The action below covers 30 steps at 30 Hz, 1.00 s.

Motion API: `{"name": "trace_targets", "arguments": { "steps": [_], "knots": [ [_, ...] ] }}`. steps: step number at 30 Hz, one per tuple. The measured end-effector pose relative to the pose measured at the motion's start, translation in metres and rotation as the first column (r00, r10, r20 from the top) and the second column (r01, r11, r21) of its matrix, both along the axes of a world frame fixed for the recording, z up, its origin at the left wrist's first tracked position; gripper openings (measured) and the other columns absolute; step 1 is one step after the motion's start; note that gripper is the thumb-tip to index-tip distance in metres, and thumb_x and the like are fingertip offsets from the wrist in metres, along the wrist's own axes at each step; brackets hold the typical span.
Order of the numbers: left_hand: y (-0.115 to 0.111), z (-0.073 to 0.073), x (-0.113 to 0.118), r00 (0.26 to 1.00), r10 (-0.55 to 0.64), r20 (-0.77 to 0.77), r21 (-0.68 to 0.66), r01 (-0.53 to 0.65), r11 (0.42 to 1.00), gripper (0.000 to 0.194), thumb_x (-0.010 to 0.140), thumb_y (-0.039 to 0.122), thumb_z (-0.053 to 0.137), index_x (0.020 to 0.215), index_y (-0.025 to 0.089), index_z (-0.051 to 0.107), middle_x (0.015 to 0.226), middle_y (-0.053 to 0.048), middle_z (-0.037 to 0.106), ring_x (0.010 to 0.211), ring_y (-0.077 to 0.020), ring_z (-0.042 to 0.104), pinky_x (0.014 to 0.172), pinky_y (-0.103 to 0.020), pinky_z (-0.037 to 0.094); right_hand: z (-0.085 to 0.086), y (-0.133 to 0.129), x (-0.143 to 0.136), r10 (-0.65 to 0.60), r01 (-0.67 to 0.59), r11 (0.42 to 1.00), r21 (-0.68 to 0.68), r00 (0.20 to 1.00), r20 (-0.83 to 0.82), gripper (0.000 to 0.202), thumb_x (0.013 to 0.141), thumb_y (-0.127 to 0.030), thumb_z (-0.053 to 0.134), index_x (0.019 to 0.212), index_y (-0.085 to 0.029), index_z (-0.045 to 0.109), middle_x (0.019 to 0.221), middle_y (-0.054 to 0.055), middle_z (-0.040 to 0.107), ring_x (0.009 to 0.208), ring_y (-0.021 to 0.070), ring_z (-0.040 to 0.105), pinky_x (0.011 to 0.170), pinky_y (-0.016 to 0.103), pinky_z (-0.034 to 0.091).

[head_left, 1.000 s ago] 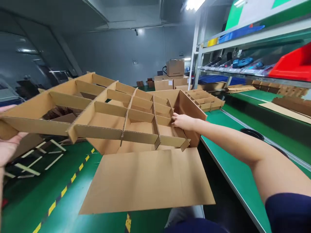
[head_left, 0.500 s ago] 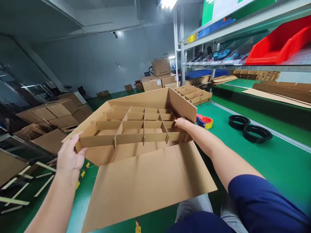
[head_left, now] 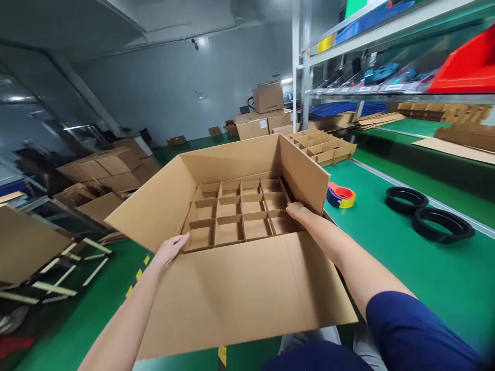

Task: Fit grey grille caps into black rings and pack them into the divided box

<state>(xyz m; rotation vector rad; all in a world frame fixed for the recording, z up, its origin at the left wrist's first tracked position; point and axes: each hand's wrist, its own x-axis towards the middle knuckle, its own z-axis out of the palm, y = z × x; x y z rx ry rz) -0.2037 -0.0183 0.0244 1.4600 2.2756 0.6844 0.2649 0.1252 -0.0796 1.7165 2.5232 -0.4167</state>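
Note:
An open cardboard box (head_left: pixel 247 288) lies in front of me with its flaps spread outward. Down inside it sits a cardboard divider (head_left: pixel 229 220), a grid of several square cells. At the divider's front left corner is my left hand (head_left: pixel 170 251), fingers stretched over the box edge and touching the corner. My right hand (head_left: pixel 296 210) reaches in past the right flap and is closed on the divider's right edge, its fingertips partly hidden.
On the green bench to the right are tape rolls (head_left: pixel 341 196), two black rings (head_left: pixel 443 225) and another divider grid (head_left: pixel 325 147). A shelf (head_left: pixel 386 97) with a red bin (head_left: pixel 466 69) overhangs it. Stacked cartons (head_left: pixel 104 167) stand at the left.
The divider has gone from tilted above the box opening to lower and level inside it. My left hand has moved right and inward, loosening from its grip. The view has shifted left.

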Motion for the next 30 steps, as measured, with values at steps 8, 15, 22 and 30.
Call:
{"name": "trace_targets", "arguments": {
  "steps": [8,15,22,30],
  "knots": [
    [0.019,-0.017,0.017,0.893,-0.02,-0.449,-0.187,-0.072,0.98,0.02,0.087,0.036,0.058,0.089,0.019,0.068,0.105,-0.017,0.072,0.11,-0.0345,0.067,0.099,-0.046,0.053,-0.012,-0.012,-0.01,-0.093,0.089,0.992,0.094,0.995,0.041,0.047,0.098,-0.005,0.033,0.137,-0.005,0.059,0.143,0.029,0.052,0.13,0.0384,0.057,0.102,0.05,0.049],
    [0.088,-0.012,0.026,0.838,0.03,-0.545,-0.006,-0.04,0.999,0.062,0.102,0.036,0.037,0.157,0.006,0.036,0.166,-0.021,0.034,0.156,-0.0295,0.029,0.128,-0.041,0.026,-0.039,0.011,-0.02,-0.399,0.424,0.904,0.058,0.884,-0.242,0.068,0.109,-0.046,0.036,0.159,0.0,0.032,0.163,0.032,0.027,0.148,0.0386,0.039,0.115,0.044,0.039],
    [0.156,-0.034,0.008,0.872,0.027,-0.488,-0.112,-0.093,0.989,0.078,0.102,0.051,0.031,0.163,0.003,0.026,0.17,-0.023,0.022,0.16,-0.0335,0.021,0.127,-0.052,0.029,-0.062,0.023,-0.025,-0.441,0.435,0.897,-0.08,0.865,-0.24,0.08,0.109,-0.052,0.025,0.161,0.009,0.025,0.167,0.026,0.028,0.153,0.0338,0.033,0.122,0.04,0.035],
    [0.161,-0.083,-0.001,0.876,-0.028,-0.481,-0.255,-0.11,0.961,0.084,0.091,0.061,0.056,0.15,0.001,0.048,0.167,-0.032,0.02,0.159,-0.0401,0.013,0.129,-0.055,0.016,-0.079,0.022,-0.028,-0.392,0.373,0.913,-0.166,0.915,-0.101,0.094,0.105,-0.061,0.03,0.164,0.008,0.008,0.171,0.026,0.01,0.157,0.034,0.025,0.128,0.042,0.025]
  ]
}}
